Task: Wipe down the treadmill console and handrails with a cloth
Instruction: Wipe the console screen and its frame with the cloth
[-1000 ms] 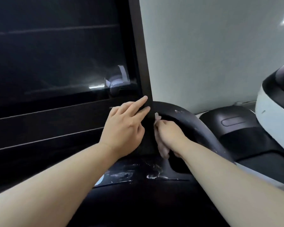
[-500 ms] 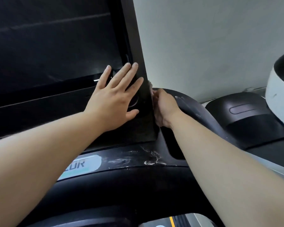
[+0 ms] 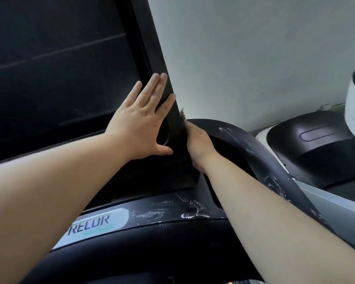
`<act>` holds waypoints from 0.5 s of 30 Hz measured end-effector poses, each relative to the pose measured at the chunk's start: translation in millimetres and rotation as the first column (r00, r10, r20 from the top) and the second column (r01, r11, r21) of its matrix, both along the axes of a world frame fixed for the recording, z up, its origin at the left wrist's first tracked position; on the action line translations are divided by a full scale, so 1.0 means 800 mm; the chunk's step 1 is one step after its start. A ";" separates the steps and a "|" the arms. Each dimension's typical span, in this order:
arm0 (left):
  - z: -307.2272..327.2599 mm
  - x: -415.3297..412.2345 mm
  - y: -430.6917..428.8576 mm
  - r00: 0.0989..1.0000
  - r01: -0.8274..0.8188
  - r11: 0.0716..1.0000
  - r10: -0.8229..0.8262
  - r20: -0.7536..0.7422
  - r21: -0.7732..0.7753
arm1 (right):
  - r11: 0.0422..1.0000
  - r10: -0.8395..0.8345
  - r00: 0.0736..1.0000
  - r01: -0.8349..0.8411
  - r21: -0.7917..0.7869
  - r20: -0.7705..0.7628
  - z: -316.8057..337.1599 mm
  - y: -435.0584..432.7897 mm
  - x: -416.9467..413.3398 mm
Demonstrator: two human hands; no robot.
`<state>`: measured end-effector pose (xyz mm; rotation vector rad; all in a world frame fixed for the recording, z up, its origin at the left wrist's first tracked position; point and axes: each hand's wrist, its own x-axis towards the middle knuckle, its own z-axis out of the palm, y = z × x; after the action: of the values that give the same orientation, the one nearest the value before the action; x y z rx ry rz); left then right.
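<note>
Left hand stays flat on console; right hand keeps cloth against edge.

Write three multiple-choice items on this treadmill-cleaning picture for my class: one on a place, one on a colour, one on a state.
1. Where is the cloth?
A. In the right hand, against the console edge
B. Draped over the label
C. On the floor

2. What colour is the curved handrail?
A. Red
B. Black
C. Yellow

3. How do the fingers of the left hand lie?
A. In a fist
B. Curled round a bottle
C. Straight, flat on the console

Answers:
1 A: a tuft of cloth pokes out above the right hand where it meets the console's side.
2 B: the handrail is black, with white smears.
3 C: the fingers are stretched out on the dark frame and hold nothing.
</note>
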<state>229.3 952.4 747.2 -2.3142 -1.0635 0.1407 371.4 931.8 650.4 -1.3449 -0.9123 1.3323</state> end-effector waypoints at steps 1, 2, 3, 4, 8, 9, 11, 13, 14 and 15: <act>-0.001 0.000 0.000 1.000 -0.004 1.000 0.004 -0.006 0.000 | 1.000 0.019 0.999 -0.018 -0.018 0.034 -0.014 -0.014 0.002; -0.001 0.000 0.000 1.000 -0.010 1.000 0.010 -0.014 0.001 | 0.999 0.016 0.999 -0.015 -0.033 0.039 -0.029 -0.029 0.004; -0.001 0.000 0.000 1.000 -0.014 1.000 0.015 -0.022 0.004 | 1.000 0.012 1.000 -0.011 -0.027 0.027 -0.042 -0.043 0.006; -0.001 0.000 0.000 1.000 -0.017 1.000 0.017 -0.025 0.008 | 1.000 0.018 0.999 -0.018 -0.017 0.031 -0.052 -0.052 0.008; 0.001 0.003 -0.003 1.000 -0.016 1.000 0.016 -0.011 -0.023 | 0.997 0.072 0.990 -0.071 -0.013 0.118 -0.060 -0.059 0.014; 0.002 0.003 -0.003 1.000 -0.018 1.000 0.018 -0.009 -0.025 | 0.998 0.061 0.996 -0.061 0.001 0.064 -0.051 -0.054 0.014; 0.002 0.003 -0.004 1.000 -0.015 0.999 0.015 -0.003 -0.031 | 0.998 0.026 0.998 -0.024 0.053 -0.052 -0.033 -0.032 0.012; 0.001 0.003 -0.002 1.000 -0.014 0.999 0.014 0.004 -0.034 | 0.998 -0.017 0.997 0.021 0.059 -0.073 -0.014 -0.003 0.010; 0.000 0.003 -0.002 1.000 -0.017 0.999 0.017 -0.002 -0.035 | 0.998 -0.016 0.998 0.020 0.054 -0.058 -0.009 0.008 0.009; -0.001 0.003 -0.001 1.000 -0.022 0.999 0.022 -0.014 -0.034 | 0.999 -0.003 1.000 0.004 0.051 -0.023 -0.010 0.014 0.008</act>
<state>231.9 951.6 746.5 -2.3288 -1.0875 0.1844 377.8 943.1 642.4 -1.2891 -0.9224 1.3110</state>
